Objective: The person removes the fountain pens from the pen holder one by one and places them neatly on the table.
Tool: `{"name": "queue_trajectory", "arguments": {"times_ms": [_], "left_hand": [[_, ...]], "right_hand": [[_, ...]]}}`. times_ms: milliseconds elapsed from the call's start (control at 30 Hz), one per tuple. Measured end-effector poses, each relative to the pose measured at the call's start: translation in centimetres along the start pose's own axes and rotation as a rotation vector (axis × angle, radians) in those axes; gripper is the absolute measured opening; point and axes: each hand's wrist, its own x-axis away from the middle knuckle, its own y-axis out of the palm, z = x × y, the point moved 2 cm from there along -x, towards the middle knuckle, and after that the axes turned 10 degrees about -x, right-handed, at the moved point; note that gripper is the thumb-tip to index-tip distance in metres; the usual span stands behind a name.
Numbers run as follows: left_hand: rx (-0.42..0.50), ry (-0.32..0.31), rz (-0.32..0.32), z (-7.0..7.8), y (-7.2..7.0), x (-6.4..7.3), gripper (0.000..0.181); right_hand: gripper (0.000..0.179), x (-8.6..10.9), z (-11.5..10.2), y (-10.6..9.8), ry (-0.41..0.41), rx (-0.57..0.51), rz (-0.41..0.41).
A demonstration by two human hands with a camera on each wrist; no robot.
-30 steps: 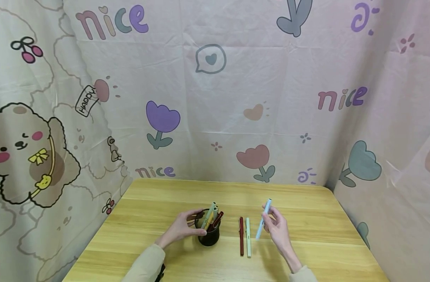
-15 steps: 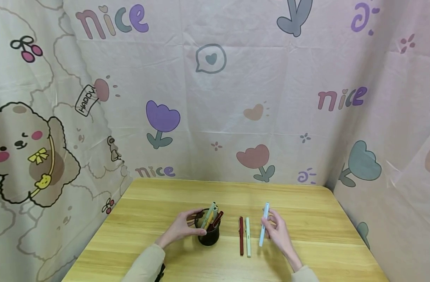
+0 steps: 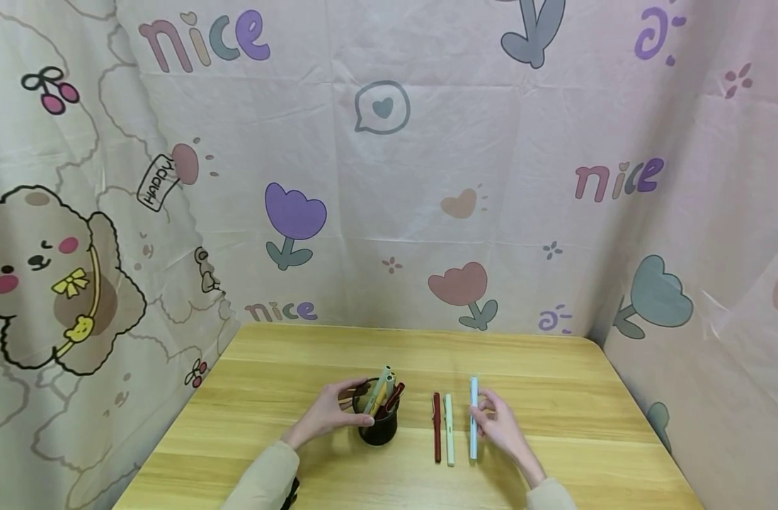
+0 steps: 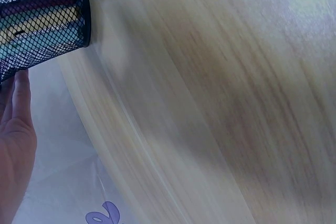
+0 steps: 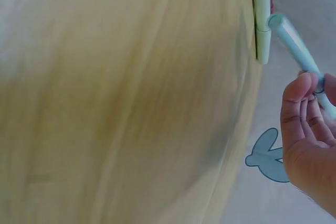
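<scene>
My left hand (image 3: 325,409) grips a black mesh pen holder (image 3: 379,431), thumb on the near side and fingers round the far side. Several pens (image 3: 379,397), in pale green, yellow and dark red, stand slanted inside it. With thumb and fingertips, my right hand (image 3: 502,423) pinches a light blue pen (image 3: 473,443). In the right wrist view the light blue pen (image 5: 294,40) tilts, its end apparently above the tabletop. To its left lie a mint green pen (image 3: 449,431) and a dark red pen (image 3: 437,428), side by side and roughly parallel.
The wooden table (image 3: 287,354) has a printed curtain (image 3: 389,170) hanging behind it and along both sides. A small black object (image 3: 290,494) shows by the left sleeve (image 3: 264,474).
The light blue pen has swung from a slant to nearly parallel with the two lying pens and moved nearer the table's front. The left hand and pen holder have stayed put.
</scene>
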Motion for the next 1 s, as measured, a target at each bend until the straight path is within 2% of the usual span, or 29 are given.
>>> {"name": "queue_trajectory", "arguments": {"times_ms": [167,367,500,733,1000], "left_hand": [[0.009,-0.002,0.000,0.1,0.0,0.0,0.081],[-0.016,0.006,0.008,0.2,0.0,0.0,0.082],[-0.031,0.007,0.010,0.2,0.0,0.0,0.081],[-0.006,0.001,0.001,0.0,0.0,-0.1,0.081],[0.019,0.001,-0.004,0.1,0.0,0.1,0.079]], "right_hand": [[0.038,0.0,0.5,0.1,0.032,0.008,0.003],[0.029,-0.2,1.1,0.1,0.017,0.035,-0.044],[0.028,-0.3,1.4,0.2,0.033,0.053,-0.079],[0.026,-0.6,1.8,0.3,0.066,0.048,-0.121],[0.026,-0.9,2.1,0.4,0.118,0.062,-0.138]]}}
